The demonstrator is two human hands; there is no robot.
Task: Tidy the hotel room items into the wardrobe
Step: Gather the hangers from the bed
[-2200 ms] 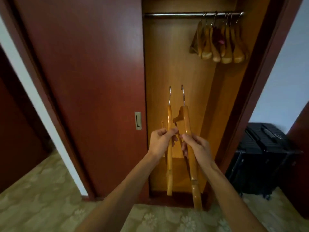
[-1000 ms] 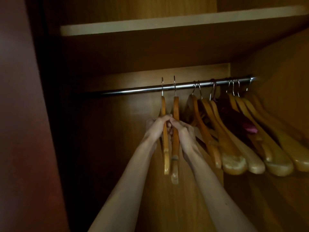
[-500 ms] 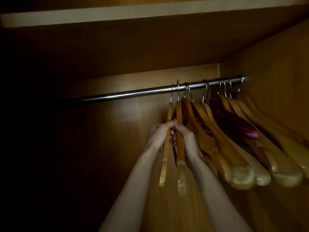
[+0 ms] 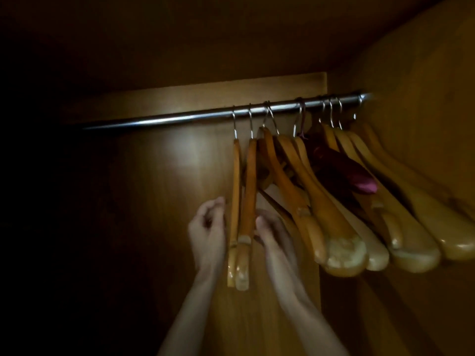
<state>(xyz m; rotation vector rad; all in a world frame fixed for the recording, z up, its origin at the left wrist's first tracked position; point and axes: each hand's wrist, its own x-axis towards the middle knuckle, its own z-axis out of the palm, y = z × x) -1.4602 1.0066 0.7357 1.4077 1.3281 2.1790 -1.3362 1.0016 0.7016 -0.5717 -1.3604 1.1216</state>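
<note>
The dim wardrobe (image 4: pixel 159 227) filled the view, its metal rail (image 4: pixel 180 118) running across. A crowded row of wooden hangers (image 4: pixel 341 222) (one padded in maroon) hung at the right. Just left of them, two hangers (image 4: pixel 243 201) hung side by side from the rail. The left hand (image 4: pixel 207 227) hovered beside them, fingers loosely curled, gripping nothing. The right hand (image 4: pixel 270 229) was blurred; I could not tell its grip.
</note>
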